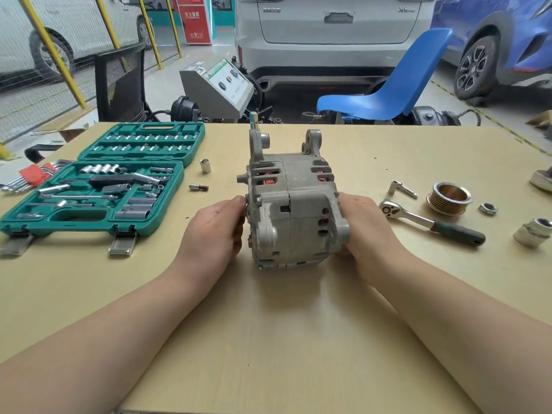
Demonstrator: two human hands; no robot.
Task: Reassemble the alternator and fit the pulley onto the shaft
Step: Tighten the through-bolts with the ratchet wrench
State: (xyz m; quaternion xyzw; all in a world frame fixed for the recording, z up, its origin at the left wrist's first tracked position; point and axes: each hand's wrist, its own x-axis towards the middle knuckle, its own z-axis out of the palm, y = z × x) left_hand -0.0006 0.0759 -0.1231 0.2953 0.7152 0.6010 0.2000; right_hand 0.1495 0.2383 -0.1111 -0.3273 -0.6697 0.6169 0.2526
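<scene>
The grey alternator [291, 204] stands on its edge in the middle of the table, copper windings showing through its slots. My left hand [216, 231] presses against its left face and my right hand [363, 231] holds its right face; the fingers of both are hidden behind the housing. The ribbed pulley [448, 198] lies on the table to the right, apart from the alternator, with a nut [487, 209] beside it.
An open green socket case [101, 180] fills the left of the table, with hex keys [30, 174] beyond it. Two loose sockets [205, 165] [197, 187] lie nearby. On the right lie a ratchet [430, 222], an adapter [401, 188] and a large socket [534, 233].
</scene>
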